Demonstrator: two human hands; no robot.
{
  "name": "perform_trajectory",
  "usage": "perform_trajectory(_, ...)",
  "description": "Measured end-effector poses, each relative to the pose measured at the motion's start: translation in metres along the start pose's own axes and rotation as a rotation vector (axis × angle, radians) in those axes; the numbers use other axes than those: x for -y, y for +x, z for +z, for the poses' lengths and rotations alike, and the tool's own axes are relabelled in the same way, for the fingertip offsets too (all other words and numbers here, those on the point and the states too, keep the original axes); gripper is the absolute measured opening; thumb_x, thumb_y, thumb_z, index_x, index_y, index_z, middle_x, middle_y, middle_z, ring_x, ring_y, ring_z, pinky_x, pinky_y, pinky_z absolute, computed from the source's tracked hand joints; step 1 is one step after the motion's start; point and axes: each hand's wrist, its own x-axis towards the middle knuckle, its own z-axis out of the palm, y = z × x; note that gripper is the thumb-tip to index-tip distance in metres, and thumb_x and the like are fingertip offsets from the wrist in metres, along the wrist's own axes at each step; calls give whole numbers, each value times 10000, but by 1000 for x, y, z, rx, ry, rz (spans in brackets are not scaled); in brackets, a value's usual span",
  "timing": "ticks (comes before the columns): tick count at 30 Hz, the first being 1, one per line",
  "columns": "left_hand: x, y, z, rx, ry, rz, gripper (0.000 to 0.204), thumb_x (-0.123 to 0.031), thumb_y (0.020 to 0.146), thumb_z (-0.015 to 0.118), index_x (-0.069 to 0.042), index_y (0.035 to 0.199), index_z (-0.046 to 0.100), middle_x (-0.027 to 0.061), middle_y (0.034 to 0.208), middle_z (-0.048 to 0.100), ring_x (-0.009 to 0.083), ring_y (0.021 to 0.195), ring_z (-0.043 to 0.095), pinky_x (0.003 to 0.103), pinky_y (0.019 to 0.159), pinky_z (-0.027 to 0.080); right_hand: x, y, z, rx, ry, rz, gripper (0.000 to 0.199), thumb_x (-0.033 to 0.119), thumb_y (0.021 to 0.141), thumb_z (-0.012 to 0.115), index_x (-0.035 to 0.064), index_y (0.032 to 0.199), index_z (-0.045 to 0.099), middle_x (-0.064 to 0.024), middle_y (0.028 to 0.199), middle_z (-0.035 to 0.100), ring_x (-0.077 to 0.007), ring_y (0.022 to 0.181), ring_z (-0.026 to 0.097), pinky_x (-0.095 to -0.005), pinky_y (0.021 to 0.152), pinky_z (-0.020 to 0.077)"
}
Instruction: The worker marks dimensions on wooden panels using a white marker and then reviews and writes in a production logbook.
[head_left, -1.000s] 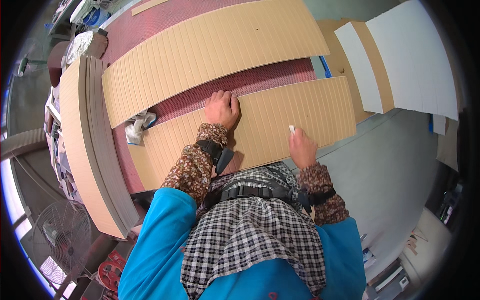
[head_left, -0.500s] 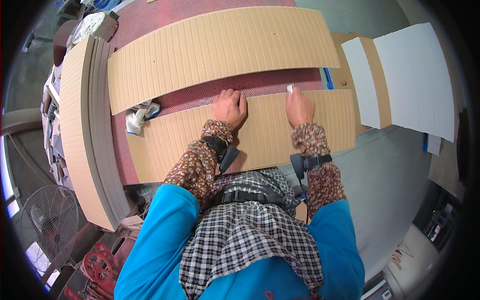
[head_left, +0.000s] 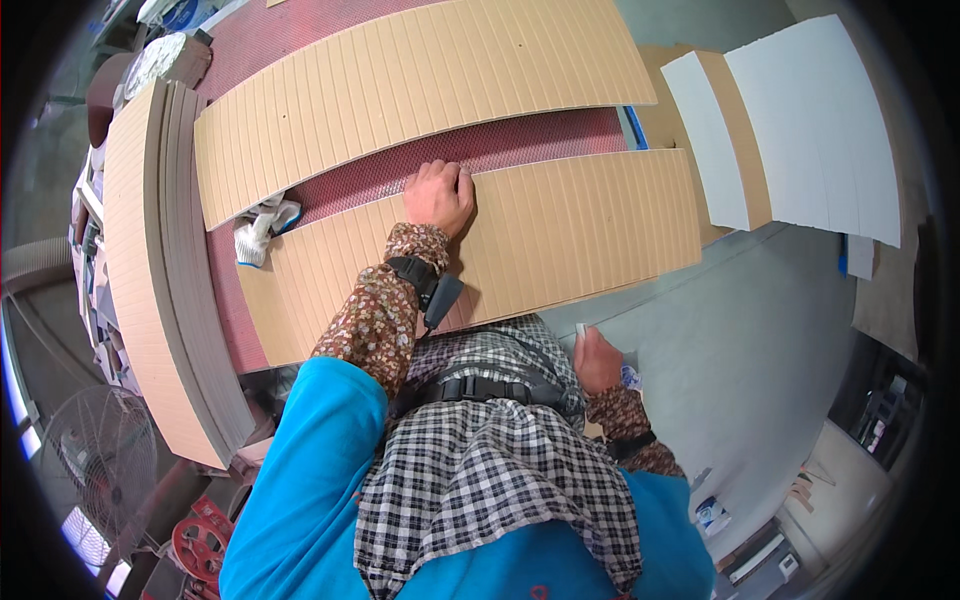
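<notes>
pulled back off the cardboard sheet, right hand sits pinched on a small white piece; left hand presses flat, fingers together, at its far edge.

Near scored sheet: tan cardboard, matt, ribbed with parallel grooves. Far scored sheet: same board, same dull finish. Table top: dark red, finely textured, mesh-like grain. Rag: crumpled white cloth, soft. White panels: smooth, flat, matt, paper-faced. Sleeve: floral printed fabric. Wrist strap: black, woven look. Floor: grey, smooth, faint sheen.
</notes>
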Motion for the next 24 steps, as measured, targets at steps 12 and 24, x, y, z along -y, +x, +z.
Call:
perform_trajectory(12,3,4,4,-37,-9,36,208,-194,867,552,-26,761,614,123,747,592,310,763,584,429,705,463,19,36,5,-110,-5,33,205,183,884,589,46,812,455,-143,688,528,-354,647,575,-455,527,450)
perform_trajectory(24,1,5,0,-27,-10,14,182,-183,856,567,-36,768,628,107,743,595,295,758,587,416,703,462,16,41,-2,-10,-3,15,205,178,890,584,38,823,449,-156,710,531,-364,661,578,-465,547,458)
